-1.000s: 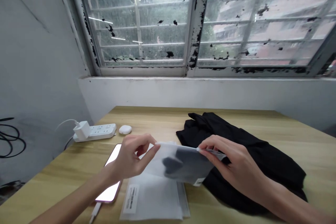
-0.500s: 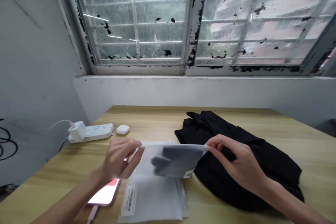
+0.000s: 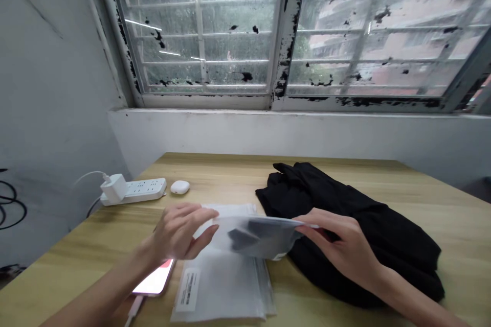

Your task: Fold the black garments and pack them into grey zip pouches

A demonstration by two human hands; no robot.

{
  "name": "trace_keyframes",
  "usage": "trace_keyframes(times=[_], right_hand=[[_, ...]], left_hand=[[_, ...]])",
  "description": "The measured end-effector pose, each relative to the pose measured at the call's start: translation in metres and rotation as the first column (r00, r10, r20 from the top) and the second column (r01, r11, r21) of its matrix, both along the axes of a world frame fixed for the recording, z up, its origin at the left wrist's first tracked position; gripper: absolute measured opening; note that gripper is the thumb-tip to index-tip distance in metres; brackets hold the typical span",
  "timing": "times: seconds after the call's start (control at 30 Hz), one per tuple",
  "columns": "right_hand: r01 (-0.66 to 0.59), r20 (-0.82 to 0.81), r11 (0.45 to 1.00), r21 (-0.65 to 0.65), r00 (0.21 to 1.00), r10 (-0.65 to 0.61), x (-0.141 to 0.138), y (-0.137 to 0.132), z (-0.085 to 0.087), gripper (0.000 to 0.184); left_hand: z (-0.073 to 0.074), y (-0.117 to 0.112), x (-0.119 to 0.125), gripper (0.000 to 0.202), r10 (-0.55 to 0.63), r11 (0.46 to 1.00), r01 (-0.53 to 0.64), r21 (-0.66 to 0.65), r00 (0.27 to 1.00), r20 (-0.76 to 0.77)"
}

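Pinching the bag (image 3: 259, 237) by its edge above the desk (image 3: 226, 179), right hand (image 3: 341, 242) faces spread left hand (image 3: 178, 232).

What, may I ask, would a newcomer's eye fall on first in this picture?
Probably the large window across the top, its pale frame blotched with black. Next might come the crumpled black cloth on the right part of the wooden table. At lower centre, the right hand pinches a translucent bag showing a dark shape.
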State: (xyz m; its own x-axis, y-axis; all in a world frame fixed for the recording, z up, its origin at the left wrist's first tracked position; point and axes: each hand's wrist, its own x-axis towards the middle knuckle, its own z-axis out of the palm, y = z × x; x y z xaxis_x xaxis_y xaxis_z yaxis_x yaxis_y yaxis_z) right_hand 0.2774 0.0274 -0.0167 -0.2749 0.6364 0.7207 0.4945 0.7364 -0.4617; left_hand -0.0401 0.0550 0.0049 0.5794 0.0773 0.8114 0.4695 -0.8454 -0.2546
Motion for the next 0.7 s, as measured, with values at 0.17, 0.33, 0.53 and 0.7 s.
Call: trace_keyframes(times=[0.17, 0.33, 0.53, 0.7], right_hand=[[0.077, -0.257, 0.93, -0.36, 0.95, -0.178, -0.001, 0.002, 0.004, 0.046], [-0.047, -0.439, 0.786, -0.616, 0.85, -0.293, -0.002, 0.009, -0.002, 0.055], [-0.181, -0.549, 0.706, -0.685, 0.765, -0.336, -0.008, 0.011, -0.007, 0.052], [-0.276, -0.615, 0.646, -0.712, 0.689, -0.384, -0.009, 0.011, -0.005, 0.056]], left_hand=[[-0.002, -0.003, 0.001, 0.027, 0.002, 1.0, -0.001, 0.017, 0.998, -0.059], [-0.008, -0.01, 0.013, 0.026, 0.156, 0.956, -0.26, -0.133, 0.841, -0.519], [-0.011, -0.016, 0.024, 0.024, 0.149, 0.81, -0.508, -0.292, 0.661, -0.735], [-0.009, -0.018, 0.029, 0.04, 0.075, 0.732, -0.579, -0.36, 0.593, -0.802]])
